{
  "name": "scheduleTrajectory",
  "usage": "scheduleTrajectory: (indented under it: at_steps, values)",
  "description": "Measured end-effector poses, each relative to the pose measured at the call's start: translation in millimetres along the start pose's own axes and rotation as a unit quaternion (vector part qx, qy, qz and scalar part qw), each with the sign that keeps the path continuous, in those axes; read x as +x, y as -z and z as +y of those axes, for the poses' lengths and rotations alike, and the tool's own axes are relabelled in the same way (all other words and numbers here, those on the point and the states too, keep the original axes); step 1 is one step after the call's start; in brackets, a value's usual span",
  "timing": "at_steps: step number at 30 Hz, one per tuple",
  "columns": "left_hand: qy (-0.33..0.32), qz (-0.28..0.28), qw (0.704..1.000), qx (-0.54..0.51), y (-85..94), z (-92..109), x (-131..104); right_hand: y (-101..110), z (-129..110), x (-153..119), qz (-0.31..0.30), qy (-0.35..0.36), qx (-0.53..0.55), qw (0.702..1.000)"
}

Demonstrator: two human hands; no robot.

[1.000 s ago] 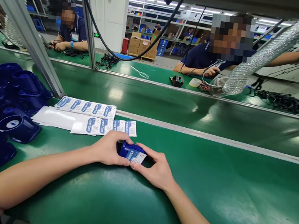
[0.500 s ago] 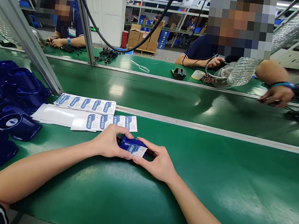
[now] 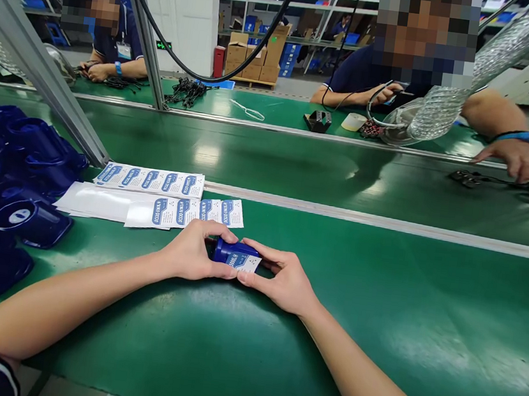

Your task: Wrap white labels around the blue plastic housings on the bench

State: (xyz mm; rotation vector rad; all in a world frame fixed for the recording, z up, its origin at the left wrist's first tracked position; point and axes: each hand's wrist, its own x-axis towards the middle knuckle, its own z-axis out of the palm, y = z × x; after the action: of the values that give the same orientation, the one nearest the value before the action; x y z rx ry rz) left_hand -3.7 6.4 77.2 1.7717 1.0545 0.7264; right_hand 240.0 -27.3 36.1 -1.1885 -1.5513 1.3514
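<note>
A small blue plastic housing (image 3: 223,250) is held between my two hands just above the green bench. My left hand (image 3: 196,255) is closed around its left end, fingers over the top and thumb at the lower edge. A white and blue printed label (image 3: 247,263) lies across the front of the housing, its right corner sticking out. My right hand (image 3: 286,281) is closed on the right end, forefinger along the top and thumb at the label's lower edge. Just behind lie sheets of similar labels (image 3: 185,213) and white backing paper (image 3: 100,201).
Many blue plastic housings (image 3: 33,221) are piled at the left. A metal post (image 3: 63,70) slants down behind them. Beyond the pale rail (image 3: 387,223) runs a green belt (image 3: 273,167). Two co-workers sit across, with black cables (image 3: 188,91) and a silver duct (image 3: 507,67).
My hands keep their grip on the housing, with the label tilted slightly differently. The co-worker's hand at the right has moved right, off the black cable. The view has shifted slightly.
</note>
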Motion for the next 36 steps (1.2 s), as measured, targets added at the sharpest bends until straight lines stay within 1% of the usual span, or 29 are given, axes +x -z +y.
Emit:
scheduleTrajectory:
  at_steps: [2,6,13,17,21,25,31,36]
  values:
    - [-0.006,0.005,1.0,-0.003,-1.5,-0.5,-1.2,0.7,-1.1,0.4,0.0,-0.005,0.004,1.0]
    - [-0.011,0.004,1.0,-0.003,-2.6,-2.4,-2.4,1.1,-2.3,1.5,0.012,-0.043,0.033,0.998]
    - [-0.057,0.009,0.998,0.014,-0.2,-0.3,3.0,-4.2,-4.8,0.2,0.018,-0.09,0.064,0.994]
    - [-0.058,0.002,0.997,0.043,0.0,1.8,2.9,-6.0,-6.1,0.6,0.014,-0.1,0.086,0.991]
    - [-0.063,0.014,0.997,0.052,-2.9,2.1,-0.2,-4.7,-7.2,1.9,0.013,-0.118,0.126,0.985]
    - [-0.063,0.025,0.996,0.062,-6.7,2.7,-3.0,-1.0,-9.7,5.8,-0.005,-0.136,0.166,0.977]
    - [-0.061,0.035,0.997,0.034,-12.5,4.2,-4.4,3.2,-15.5,13.6,-0.001,-0.164,0.165,0.973]
    - [-0.056,0.052,0.996,0.048,-17.5,5.6,-3.6,5.7,-14.0,19.4,0.003,-0.156,0.148,0.977]
